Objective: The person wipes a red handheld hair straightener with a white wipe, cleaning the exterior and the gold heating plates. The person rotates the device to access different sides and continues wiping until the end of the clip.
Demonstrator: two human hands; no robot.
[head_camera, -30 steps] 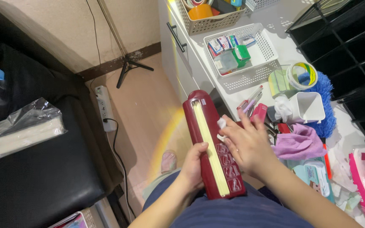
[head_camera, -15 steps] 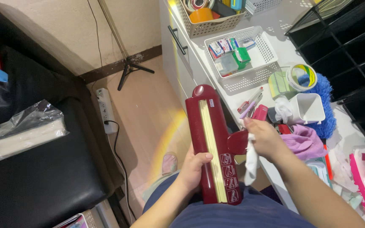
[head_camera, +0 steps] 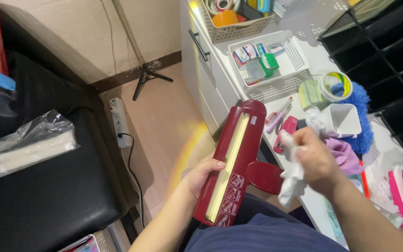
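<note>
So the person's sitting with this long dark red tool [head_camera: 235,163] (looks like a paper trimmer or edge punch, pale yellow strip running down its length) propped on their lap, top end leaning toward the edge of the white desk [head_camera: 318,42]. The left hand [head_camera: 200,176] is wrapped around the lower left side of it, thumb resting on the face, holding it steady. The right hand [head_camera: 314,161] is closed around a crumpled white cloth [head_camera: 292,179], hovering just to the right of the tool, beside its round red tab, not touching the tool as far as I can tell. If it's a wipe-down, I'd say the trick is to keep that left grip low and firm so the thing doesn't pivot, and run the cloth along the yellow strip in long strokes rather than dabbing, watching out for whatever edge sits in that channel. On the desk behind: a white basket [head_camera: 288,77] with small packets, a roll of tape [head_camera: 336,86], a blue fluffy duster [head_camera: 360,116], a purple cloth [head_camera: 343,156], and a white cup [head_camera: 343,120]. Over to the left there's a black seat [head_camera: 47,205] with a clear plastic bag [head_camera: 31,147] on it, and a power strip [head_camera: 119,122] on the floor.
</note>
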